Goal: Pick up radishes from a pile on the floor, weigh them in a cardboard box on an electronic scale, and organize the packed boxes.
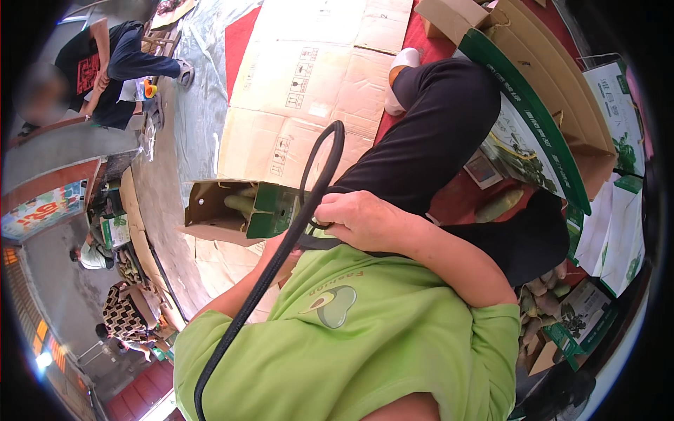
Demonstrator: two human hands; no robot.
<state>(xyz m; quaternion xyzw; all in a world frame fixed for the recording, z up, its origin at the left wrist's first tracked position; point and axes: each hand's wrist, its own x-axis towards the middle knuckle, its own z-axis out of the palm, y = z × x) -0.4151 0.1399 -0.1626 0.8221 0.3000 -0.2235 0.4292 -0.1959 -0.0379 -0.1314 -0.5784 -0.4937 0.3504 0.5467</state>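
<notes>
A thick black braided cable (263, 288) rises in front of my green shirt, loops over and comes back down to my waist. There my right hand (358, 219) is closed, its fingertips pinching the cable's returning end beside a dark band. My left hand (289, 261) lies low by the waist, mostly hidden by the cable and shirt, so its fingers do not show. Just beyond it, an open green-and-brown carton (270, 210) lies with its mouth to the left. Pale, oblong produce (241, 203) shows inside.
Flattened cardboard (295, 133) covers the floor ahead. On the right stand a large open carton (554, 91) and white-and-green boxes (618, 116); a long greenish vegetable (500, 205) lies by my leg. Piled tubers (537, 309) are at lower right. Other people sit at far left.
</notes>
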